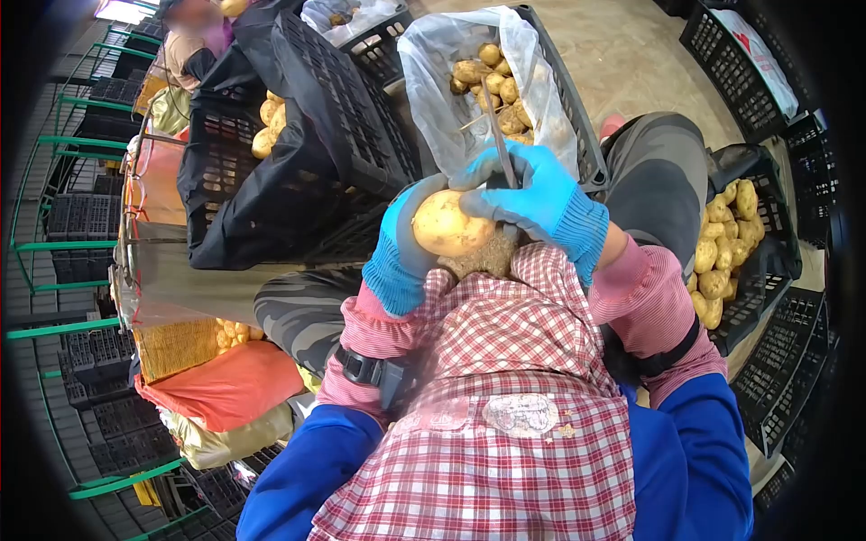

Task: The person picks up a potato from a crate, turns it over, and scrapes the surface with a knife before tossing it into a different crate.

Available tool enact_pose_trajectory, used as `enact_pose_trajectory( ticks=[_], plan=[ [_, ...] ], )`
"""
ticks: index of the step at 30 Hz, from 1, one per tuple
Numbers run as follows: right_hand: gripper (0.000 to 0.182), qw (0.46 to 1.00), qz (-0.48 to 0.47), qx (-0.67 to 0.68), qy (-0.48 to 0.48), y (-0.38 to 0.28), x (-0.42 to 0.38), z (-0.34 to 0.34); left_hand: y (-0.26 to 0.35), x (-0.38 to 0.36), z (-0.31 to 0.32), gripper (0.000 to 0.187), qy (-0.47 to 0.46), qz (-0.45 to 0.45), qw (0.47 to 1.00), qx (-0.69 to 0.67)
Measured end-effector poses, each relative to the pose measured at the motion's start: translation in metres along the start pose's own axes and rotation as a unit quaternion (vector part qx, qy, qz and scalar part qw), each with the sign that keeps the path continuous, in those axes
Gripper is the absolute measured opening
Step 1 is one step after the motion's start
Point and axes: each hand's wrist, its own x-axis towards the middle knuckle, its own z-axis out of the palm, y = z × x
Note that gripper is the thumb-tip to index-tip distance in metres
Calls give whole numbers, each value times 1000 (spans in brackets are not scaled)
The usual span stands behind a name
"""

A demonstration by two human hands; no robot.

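Note:
My left hand (pixel 406 239), in a blue and grey work glove, is wrapped round a pale yellow potato (pixel 448 223) over my lap. My right hand (pixel 538 194), gloved the same way, grips a narrow knife (pixel 498 135) whose long blade points up and away from me. The right fingertips are right at the potato's right side. Below the potato, a rough brown pad (pixel 487 257) lies against the checked apron (pixel 514 316). Beyond my hands stands a crate (pixel 564 99) lined with clear plastic (pixel 433 63), with several potatoes (pixel 505 90) inside.
To the left is a black-lined crate (pixel 298 194) with potatoes (pixel 269 126). A crate of many potatoes (pixel 722 239) stands at my right, beside stacked black crates (pixel 780 370). Red and gold sacks (pixel 225 388) lie at lower left. Another person (pixel 189 45) is at upper left.

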Motion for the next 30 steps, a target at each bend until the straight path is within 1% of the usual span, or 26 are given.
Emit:
enact_pose_trajectory(
  ticks=[1,4,7,10,13,15,17,18,19,20,21,22,23,25,27,29,30],
  plan=[
    [36,1000,18,-19,-9,-6,-2,-3,-2,-2,-1,47,-11,-3,1000,18],
    [34,999,-28,-18,3,11,5,-7,-6,-3,-3,56,-47,-12,997,65],
    [33,1000,-16,4,12,18,7,-7,-25,-1,-8,65,-70,-49,996,-23],
    [30,1000,12,19,18,23,9,-8,-25,0,-6,70,-111,-9,994,8],
    [26,998,29,52,22,17,7,-4,-24,-2,-5,64,-123,0,992,7],
    [24,996,48,78,21,10,3,-3,-21,-1,5,58,-119,-26,982,-146],
    [23,995,53,86,11,5,1,-4,-19,1,5,53,-131,-24,978,-158],
    [24,995,50,81,1,3,1,-5,-16,3,1,51,-146,-10,985,-95],
    [25,996,46,76,-9,2,0,-6,-15,6,2,50,-144,-14,985,-92],
    [26,999,-3,40,-8,5,1,-6,-9,10,5,49,-141,-18,986,-90],
    [27,999,-53,4,-7,11,1,-5,14,16,22,49,-122,-40,981,-148],
    [28,994,-103,-32,-7,13,2,-4,17,16,22,49,-111,-64,978,-163],
    [29,992,-111,-61,-21,11,3,-5,21,15,23,48,-99,-87,975,-178],
    [31,984,-125,-116,-45,6,2,-11,2,2,-2,47,-94,-140,978,-122],
    [30,986,-95,-122,-62,0,2,-15,3,0,-13,48,-181,-23,983,9],
    [30,985,-81,-137,-63,-1,1,-14,2,-3,-16,49,-225,30,970,90],
    [30,983,-84,-151,-55,-1,1,-13,1,-2,-14,51,-229,27,967,105]
  ],
)
